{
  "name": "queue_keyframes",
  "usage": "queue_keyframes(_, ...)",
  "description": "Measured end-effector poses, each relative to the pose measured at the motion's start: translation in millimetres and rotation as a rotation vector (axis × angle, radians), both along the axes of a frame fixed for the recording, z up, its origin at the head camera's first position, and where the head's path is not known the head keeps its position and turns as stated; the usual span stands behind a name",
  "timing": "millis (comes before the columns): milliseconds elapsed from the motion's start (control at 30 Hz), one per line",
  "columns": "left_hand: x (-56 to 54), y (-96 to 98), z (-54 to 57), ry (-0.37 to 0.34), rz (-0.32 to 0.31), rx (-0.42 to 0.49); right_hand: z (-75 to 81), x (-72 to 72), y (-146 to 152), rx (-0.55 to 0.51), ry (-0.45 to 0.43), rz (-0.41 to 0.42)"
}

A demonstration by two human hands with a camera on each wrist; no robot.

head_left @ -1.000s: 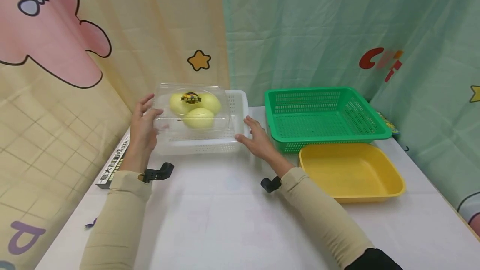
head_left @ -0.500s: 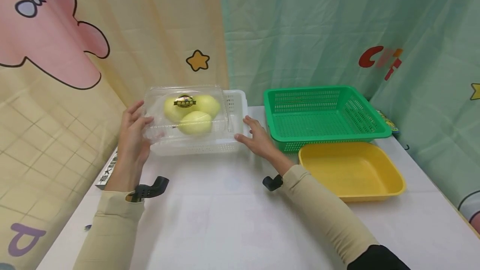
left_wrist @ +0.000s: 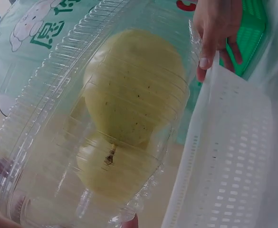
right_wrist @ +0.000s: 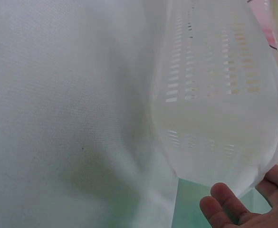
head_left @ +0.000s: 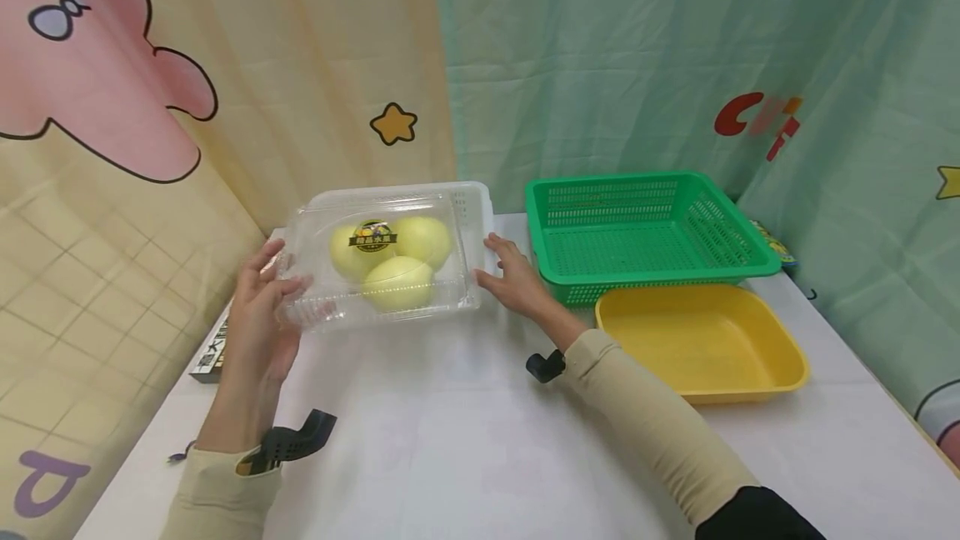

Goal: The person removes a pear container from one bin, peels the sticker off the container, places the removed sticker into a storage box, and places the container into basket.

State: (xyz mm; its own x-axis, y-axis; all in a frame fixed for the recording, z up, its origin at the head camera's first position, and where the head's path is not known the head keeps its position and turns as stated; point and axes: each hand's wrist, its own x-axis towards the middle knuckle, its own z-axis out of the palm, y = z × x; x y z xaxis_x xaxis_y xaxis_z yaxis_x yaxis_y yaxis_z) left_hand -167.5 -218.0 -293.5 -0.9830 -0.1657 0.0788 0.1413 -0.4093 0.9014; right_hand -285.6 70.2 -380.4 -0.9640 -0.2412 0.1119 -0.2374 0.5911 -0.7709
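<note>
My left hand (head_left: 258, 315) grips the left end of a clear plastic clamshell box (head_left: 337, 286). Through its lid show three pale yellow-green pears (head_left: 397, 282) and a dark printed label (head_left: 372, 236). The box is held over the front of a white perforated basket (head_left: 474, 207), hiding much of it in the head view. In the left wrist view, the box stands at a slant beside the basket rim, a stem showing on one pear. My right hand (head_left: 517, 277) holds the basket's right end, the rim between thumb and fingers.
Right of the white basket are a green perforated basket (head_left: 645, 244) and, in front of it, a yellow tray (head_left: 705, 340). A dark box with white lettering (head_left: 212, 357) lies at the left. A colourful packet (head_left: 776, 244) sits behind the green basket. Printed curtains (head_left: 585, 65) enclose the table.
My left hand has drawn the clamshell box of pears toward me and lower in the head view, out past the white basket's front edge. My right hand has stayed at the basket's right end.
</note>
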Motion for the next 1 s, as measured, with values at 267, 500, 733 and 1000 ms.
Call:
queue_keyframes(267,25.4,6.0,-12.1,0.027,-0.051,-0.029,-0.5,-1.7,1,0.015,0.031,-0.002)
queue_keyframes(500,44.8,7.8,-25.7,0.004,-0.075,-0.106,-1.9,-1.7,2,0.009,0.029,0.005)
queue_keyframes(733,60.0,6.3,-44.2,0.008,-0.127,-0.096,-1.7,0.1,2,0.023,0.043,0.012)
queue_keyframes(1000,72.7,4.9,-67.8,-0.005,-0.168,-0.076,-1.0,0.7,2,0.013,0.029,0.017)
